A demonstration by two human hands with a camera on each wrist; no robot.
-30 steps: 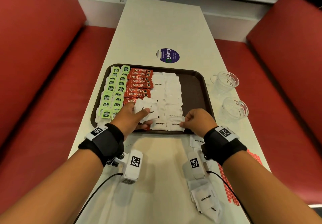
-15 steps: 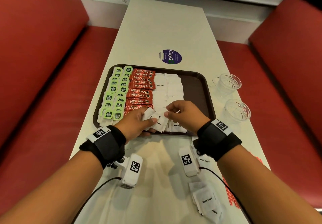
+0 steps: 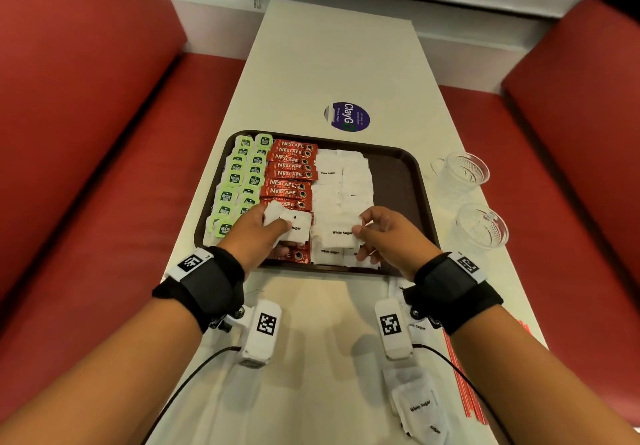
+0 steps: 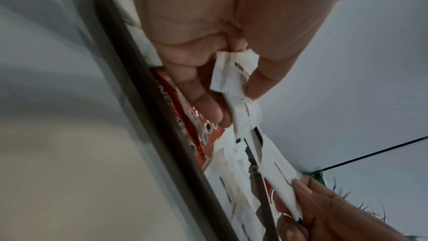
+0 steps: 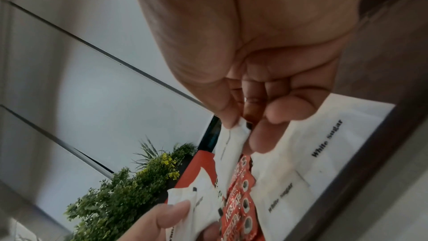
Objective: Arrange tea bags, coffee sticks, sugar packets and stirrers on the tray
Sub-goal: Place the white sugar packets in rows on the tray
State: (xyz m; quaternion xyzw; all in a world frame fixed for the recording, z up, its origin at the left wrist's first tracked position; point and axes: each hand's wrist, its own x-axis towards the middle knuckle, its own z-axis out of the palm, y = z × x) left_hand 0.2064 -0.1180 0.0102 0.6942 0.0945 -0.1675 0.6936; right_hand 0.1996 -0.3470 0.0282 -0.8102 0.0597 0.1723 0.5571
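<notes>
**Fingertips feed white sugar packets onto the tray, one at a time**

Our right fingers [image 5: 259,140] and thumb pinch the corner of one white paper sugar packet [image 3: 341,236], lifted just above the white column at the tray's near edge. Our right hand [image 3: 391,236] hovers there, the other fingers curled. Our left hand [image 3: 258,233] clamps a small fan of spare white sugar packets [image 3: 289,224] between thumb and curled fingers, held over the red foil coffee sticks [image 3: 289,174].

To do this step well, we judge it best to lower the packet flat, square to the rows of white sugar packets [image 3: 343,184], print upward, and let go only once it lies down. The paper is light and limp, so a drop may skew it.

The dark brown plastic tray [image 3: 398,181] also holds green-labelled tea bags [image 3: 242,181] on its left; its right strip is bare. On the cream table [image 3: 329,63] lie loose sugar packets [image 3: 419,406], thin red stirrers [image 3: 464,382] not yet placed, two clear glass cups [image 3: 467,174] and a round purple sticker [image 3: 348,117]. Red padded benches [image 3: 86,115] flank both sides.
</notes>
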